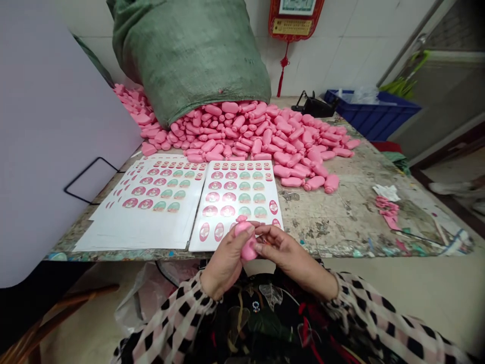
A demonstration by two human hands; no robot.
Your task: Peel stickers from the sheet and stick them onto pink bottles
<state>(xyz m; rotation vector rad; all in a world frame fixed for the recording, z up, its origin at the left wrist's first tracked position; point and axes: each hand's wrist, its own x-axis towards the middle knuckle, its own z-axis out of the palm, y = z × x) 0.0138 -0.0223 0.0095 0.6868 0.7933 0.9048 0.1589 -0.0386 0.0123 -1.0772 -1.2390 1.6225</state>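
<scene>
My left hand [226,258] is closed around a pink bottle-shaped piece [248,248] with a frilled, knob-like end pointing up, held over the table's front edge. At its right side is my right hand [290,253], fingers curled and the thumb tip touching or very near the piece. Something small and reddish shows between those fingers, too little of it to name. Just beyond both hands lies a sticker sheet [237,194] with rows of pink and green oval labels. Left of it are several overlapping sticker sheets [151,227].
A heap of similar pink pieces [246,131] spills from a green sack [197,55] across the worn table [318,222]. Pink scraps [387,208] and crumpled white paper [386,192] lie right. A blue crate [373,119] stands behind; a pale panel [64,126] borders the left.
</scene>
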